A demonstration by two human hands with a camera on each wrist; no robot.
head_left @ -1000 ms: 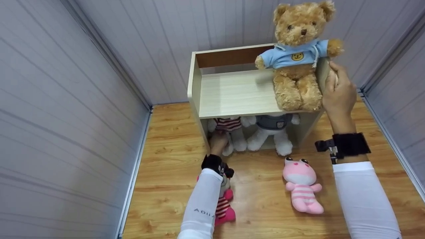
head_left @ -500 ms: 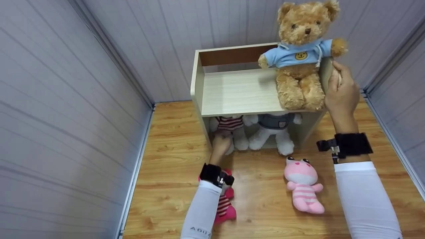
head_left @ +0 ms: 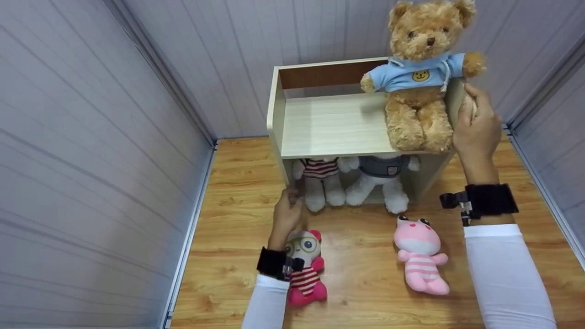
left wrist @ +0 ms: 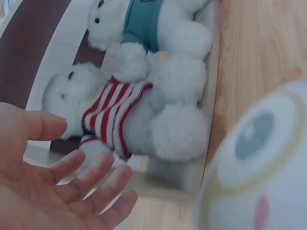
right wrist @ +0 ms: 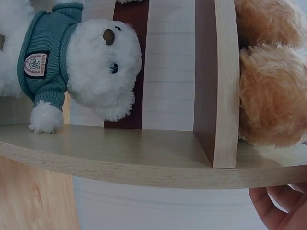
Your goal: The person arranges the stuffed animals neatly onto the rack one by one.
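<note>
A brown teddy bear (head_left: 418,77) in a blue hoodie sits on the top board of a pale wooden shelf (head_left: 329,123). My right hand (head_left: 475,123) grips the shelf's right side panel beside the bear; only its fingertips (right wrist: 278,208) show in the right wrist view. In the compartment below sit a white bear in a red striped shirt (head_left: 320,183) and a white bear in a teal sweater (head_left: 381,180). My left hand (head_left: 288,212) hovers open on the floor side of the striped bear (left wrist: 120,115), holding nothing. A big-eyed plush (head_left: 304,267) lies by my left wrist.
A pink striped plush (head_left: 420,256) lies on the wooden floor (head_left: 356,274) to the right of the big-eyed one. Grey panelled walls (head_left: 91,160) close in on the left, back and right. The shelf stands against the back wall.
My left hand has drawn back out of the lower compartment toward me, uncovering the big-eyed plush. The right hand has stayed on the shelf's side panel.
</note>
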